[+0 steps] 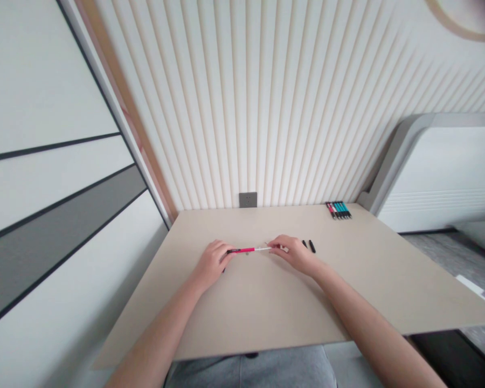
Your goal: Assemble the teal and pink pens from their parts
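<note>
My left hand point(209, 265) is closed on the black end of a pen barrel point(247, 250), which is pink toward its middle. From the pink end a thin white refill point(262, 249) reaches to the right, and my right hand point(294, 254) pinches its far end. The pen lies level across the gap between both hands, just above the table. Beside the right hand lie two short black pen parts point(312, 246). A small dark tip shows under the left hand, mostly hidden. Tiny pieces near the pen's middle are too small to name.
Several pens point(339, 210) with pink and teal barrels lie in a row at the table's back right. The beige table point(262, 312) meets a ribbed wall with a grey socket point(248, 200). A white cabinet stands at left, a bed headboard point(444, 167) at right.
</note>
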Tool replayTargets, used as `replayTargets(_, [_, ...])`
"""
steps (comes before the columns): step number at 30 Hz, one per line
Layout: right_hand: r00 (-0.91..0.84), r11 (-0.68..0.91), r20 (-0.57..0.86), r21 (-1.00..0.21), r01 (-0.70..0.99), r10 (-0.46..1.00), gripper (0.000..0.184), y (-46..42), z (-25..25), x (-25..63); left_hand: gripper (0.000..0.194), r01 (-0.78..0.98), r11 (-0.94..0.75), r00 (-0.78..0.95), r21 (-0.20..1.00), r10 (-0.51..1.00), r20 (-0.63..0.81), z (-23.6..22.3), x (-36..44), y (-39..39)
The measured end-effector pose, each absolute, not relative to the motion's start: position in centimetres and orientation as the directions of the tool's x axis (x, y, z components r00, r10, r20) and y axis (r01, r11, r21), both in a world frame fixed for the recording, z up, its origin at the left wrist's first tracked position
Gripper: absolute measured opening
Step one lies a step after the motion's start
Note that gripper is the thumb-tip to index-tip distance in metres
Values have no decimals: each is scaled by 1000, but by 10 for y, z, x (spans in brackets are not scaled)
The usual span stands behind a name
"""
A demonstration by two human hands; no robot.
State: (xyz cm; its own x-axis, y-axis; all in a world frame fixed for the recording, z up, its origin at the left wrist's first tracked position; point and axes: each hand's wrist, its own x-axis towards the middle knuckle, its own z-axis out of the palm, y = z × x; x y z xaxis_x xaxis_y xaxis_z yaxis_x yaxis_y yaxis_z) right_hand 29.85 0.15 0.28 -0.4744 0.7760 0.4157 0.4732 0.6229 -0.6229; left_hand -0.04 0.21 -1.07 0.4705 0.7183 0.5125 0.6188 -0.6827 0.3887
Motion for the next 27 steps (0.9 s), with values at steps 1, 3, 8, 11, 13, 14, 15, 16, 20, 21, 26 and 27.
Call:
replayTargets(1, [-467, 621, 419, -622, 478, 779, 20, 2, 2, 299, 13, 618, -681, 465, 392, 719, 516, -10, 0, 2])
replayTargets(3, [-456, 613, 417, -615, 495, 786, 21, 4, 0, 301, 13, 623, -676, 453, 395, 723, 522, -9, 0, 1])
replayTargets(8, [-454, 606, 406, -598, 525, 794, 21, 5, 1, 304, 13, 633, -666, 435, 394, 727, 532, -7, 0, 1])
replayTargets(11, [-459, 612, 410, -598, 517, 788, 22, 3, 4, 303, 13, 632, -666, 431, 397, 727, 534, -7, 0, 1])
replayTargets(13, [-469, 619, 410, -597, 510, 782, 22, 2, 6, 301, 14, 626, -671, 436, 397, 724, 535, -7, 0, 1])
replayTargets(14, [-474, 622, 410, -595, 509, 779, 22, 1, 6, 301, 14, 623, -674, 440, 397, 721, 535, -7, 0, 1])
replayTargets(15, [-476, 624, 410, -592, 510, 778, 21, 0, 7, 300, 15, 620, -677, 443, 397, 719, 535, -7, 0, 1])
replayTargets(16, [-476, 625, 410, -589, 513, 778, 21, 0, 7, 300, 15, 616, -680, 446, 397, 717, 535, -7, 0, 1])
replayTargets(20, [-472, 639, 434, -573, 513, 767, 20, -1, 6, 298, 15, 597, -691, 460, 407, 711, 531, -8, 0, 1])
replayTargets(21, [-473, 646, 442, -568, 510, 762, 20, -1, 6, 298, 16, 592, -694, 464, 410, 709, 531, -8, 0, 1])
replayTargets(26, [-461, 675, 493, -518, 526, 738, 19, -2, 4, 296, 18, 574, -708, 483, 411, 698, 528, -6, 2, -1])
replayTargets(27, [-466, 683, 500, -500, 533, 730, 18, -2, 4, 296, 18, 572, -707, 482, 415, 699, 528, -6, 2, -2])
